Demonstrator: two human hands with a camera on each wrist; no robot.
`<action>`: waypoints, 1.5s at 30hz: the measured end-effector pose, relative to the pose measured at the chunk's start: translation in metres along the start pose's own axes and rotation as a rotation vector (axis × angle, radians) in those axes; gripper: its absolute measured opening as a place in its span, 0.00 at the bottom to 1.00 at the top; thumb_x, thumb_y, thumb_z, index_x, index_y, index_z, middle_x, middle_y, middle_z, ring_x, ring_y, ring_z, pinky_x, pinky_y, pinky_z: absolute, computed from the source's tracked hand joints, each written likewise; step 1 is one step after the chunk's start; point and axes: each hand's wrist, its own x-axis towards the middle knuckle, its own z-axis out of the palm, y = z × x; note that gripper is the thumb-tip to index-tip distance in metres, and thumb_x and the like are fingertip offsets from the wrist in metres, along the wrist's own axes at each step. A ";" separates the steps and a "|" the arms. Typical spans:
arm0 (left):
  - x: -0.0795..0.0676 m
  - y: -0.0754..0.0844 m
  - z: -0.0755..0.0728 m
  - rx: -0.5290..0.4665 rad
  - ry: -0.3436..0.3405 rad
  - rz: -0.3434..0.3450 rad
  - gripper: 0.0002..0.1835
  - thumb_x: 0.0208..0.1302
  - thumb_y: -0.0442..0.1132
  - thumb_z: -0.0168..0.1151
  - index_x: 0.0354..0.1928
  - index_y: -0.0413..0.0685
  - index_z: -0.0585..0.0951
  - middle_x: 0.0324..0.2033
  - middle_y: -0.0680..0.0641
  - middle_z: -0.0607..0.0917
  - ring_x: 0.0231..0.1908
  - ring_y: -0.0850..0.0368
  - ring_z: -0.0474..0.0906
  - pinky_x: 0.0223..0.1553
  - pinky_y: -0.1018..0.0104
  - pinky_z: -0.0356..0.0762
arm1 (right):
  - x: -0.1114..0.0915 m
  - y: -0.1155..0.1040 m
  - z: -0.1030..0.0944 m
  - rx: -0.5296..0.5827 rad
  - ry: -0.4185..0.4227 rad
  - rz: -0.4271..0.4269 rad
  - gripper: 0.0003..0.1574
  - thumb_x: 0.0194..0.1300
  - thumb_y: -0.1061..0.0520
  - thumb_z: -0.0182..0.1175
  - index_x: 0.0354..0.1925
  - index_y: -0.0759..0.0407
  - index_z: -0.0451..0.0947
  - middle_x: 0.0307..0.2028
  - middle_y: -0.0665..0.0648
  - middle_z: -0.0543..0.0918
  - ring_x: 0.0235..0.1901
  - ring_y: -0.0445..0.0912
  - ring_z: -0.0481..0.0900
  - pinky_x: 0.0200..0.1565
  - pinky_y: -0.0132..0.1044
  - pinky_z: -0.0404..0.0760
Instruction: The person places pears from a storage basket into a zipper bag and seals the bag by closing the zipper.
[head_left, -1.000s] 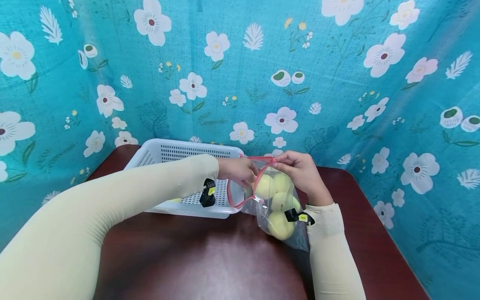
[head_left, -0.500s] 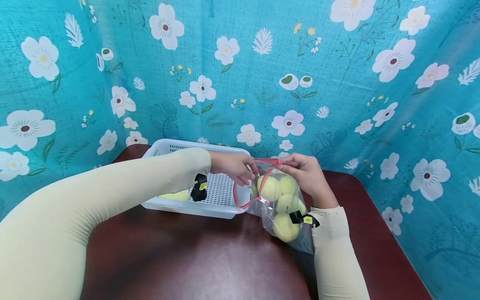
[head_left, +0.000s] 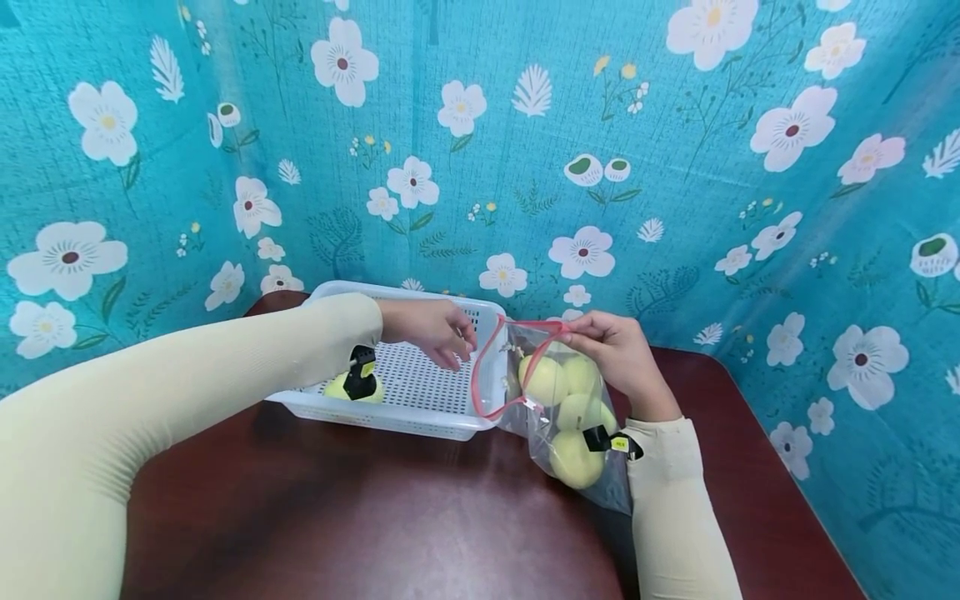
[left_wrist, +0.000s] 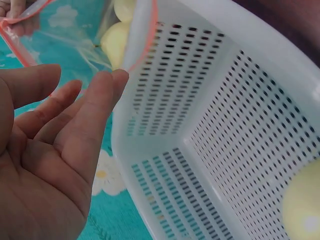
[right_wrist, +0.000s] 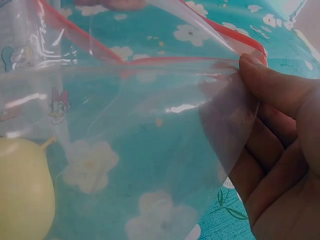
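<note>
My left hand point(head_left: 433, 329) hovers over the white plastic basket point(head_left: 420, 425), its fingers loosely bent around nothing. In the left wrist view, those fingers point(left_wrist: 97, 107) show near the basket's end wall. My right hand point(head_left: 611, 350) pinches the red-edged mouth of a clear zip bag point(head_left: 536, 433) between thumb and fingers. The bag's mouth gapes toward the basket, and its red rim laps over the basket's right end. Several pale yellow pears point(head_left: 576, 458) fill the bag; one shows its stem point(right_wrist: 49, 143) through the plastic. Another pear point(head_left: 367, 388) lies in the basket, partly hidden by the left wrist camera.
Both things rest on a dark red-brown table point(head_left: 420, 508). A teal flowered cloth point(head_left: 450, 200) hangs behind and at both sides. The bag stands right against the basket's right end. The left forearm point(head_left: 247, 358) crosses the basket's left part.
My left hand has come out of the bag's mouth and moved left over the basket, leaving a pear near the opening. The right hand keeps its hold on the bag.
</note>
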 end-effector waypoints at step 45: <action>-0.065 -0.099 -0.027 0.711 0.222 -0.252 0.09 0.61 0.41 0.67 0.32 0.43 0.82 0.26 0.49 0.80 0.27 0.55 0.74 0.29 0.62 0.73 | -0.002 0.001 -0.003 0.072 -0.024 0.012 0.03 0.61 0.63 0.67 0.35 0.63 0.85 0.32 0.57 0.87 0.32 0.44 0.82 0.30 0.33 0.79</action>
